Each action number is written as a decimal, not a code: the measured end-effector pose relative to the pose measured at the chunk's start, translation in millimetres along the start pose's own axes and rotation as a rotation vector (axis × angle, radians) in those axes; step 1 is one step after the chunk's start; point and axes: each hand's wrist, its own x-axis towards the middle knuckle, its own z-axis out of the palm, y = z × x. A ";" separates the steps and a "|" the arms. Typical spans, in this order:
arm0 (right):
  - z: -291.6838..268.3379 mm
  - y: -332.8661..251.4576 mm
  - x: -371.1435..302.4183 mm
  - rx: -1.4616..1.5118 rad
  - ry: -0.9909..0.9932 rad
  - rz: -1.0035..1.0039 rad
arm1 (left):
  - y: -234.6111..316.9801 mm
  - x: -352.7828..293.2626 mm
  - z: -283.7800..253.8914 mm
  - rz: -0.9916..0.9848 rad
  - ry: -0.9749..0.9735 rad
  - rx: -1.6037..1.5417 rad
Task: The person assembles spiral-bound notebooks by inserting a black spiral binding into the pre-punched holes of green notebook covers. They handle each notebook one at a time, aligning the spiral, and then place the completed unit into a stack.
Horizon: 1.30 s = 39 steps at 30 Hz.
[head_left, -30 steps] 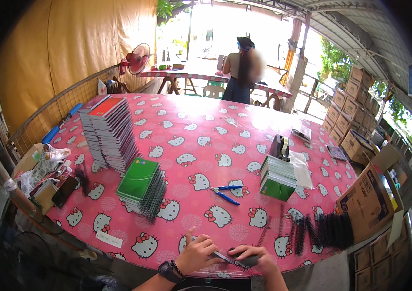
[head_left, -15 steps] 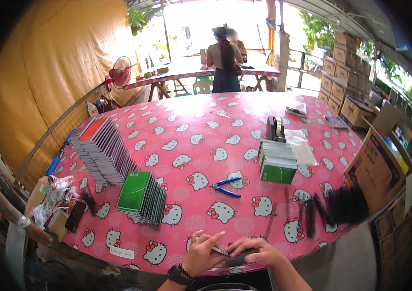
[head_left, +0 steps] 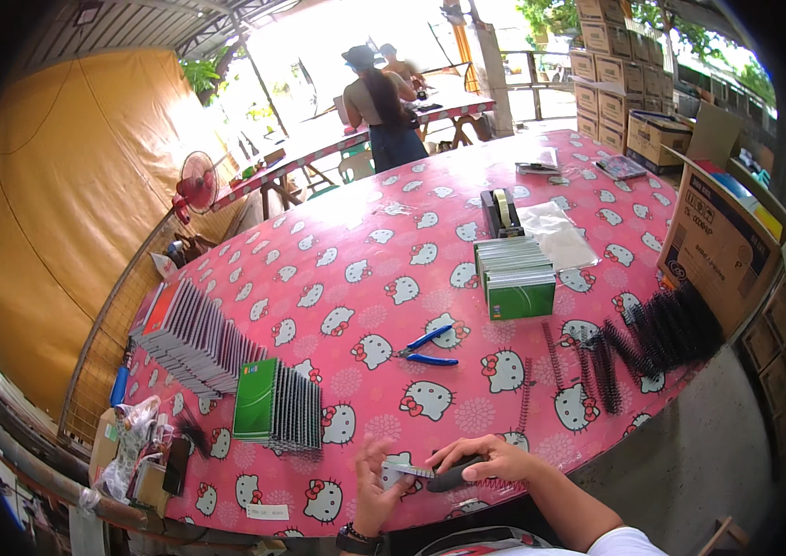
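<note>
Near the table's front edge, my right hand (head_left: 484, 461) is closed over a dark, rounded object (head_left: 454, 476). My left hand (head_left: 378, 482) is beside it, with its thumb against a thin, pale-edged piece (head_left: 411, 470) that reaches toward the dark object; its other fingers are raised and partly curled. What exactly the two pieces are cannot be made out. A dark spiral coil (head_left: 501, 484) lies by my right hand. Beyond my hands rest blue-handled cutters (head_left: 430, 358), their handles spread. Another thin coil (head_left: 525, 397) lies on the tablecloth to their right.
Green-covered spiral notebooks (head_left: 256, 400) and a taller row of notebooks (head_left: 191, 335) stand left. Another green stack (head_left: 521, 302) sits right of centre, before a tape dispenser (head_left: 501, 215). Black coils (head_left: 666, 335) lie beside a cardboard box (head_left: 719, 252). Two people stand at a far table.
The whole view has tilted and shifted. My hands stay close together at the front edge; the right remains on the dark object, and the left's fingers have changed pose. More of the pale-edged piece shows.
</note>
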 end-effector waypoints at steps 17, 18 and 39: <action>-5.3 6.9 31.5 -0.357 0.013 0.173 | -15.5 -10.9 -10.7 -0.254 0.002 -0.181; -2.9 4.7 29.9 -0.149 -0.032 0.100 | -17.4 -11.1 -11.0 -0.246 -0.002 -0.170; 29.5 -30.9 37.6 -0.644 0.274 -0.372 | 35.9 21.2 -5.1 -0.061 -0.052 0.090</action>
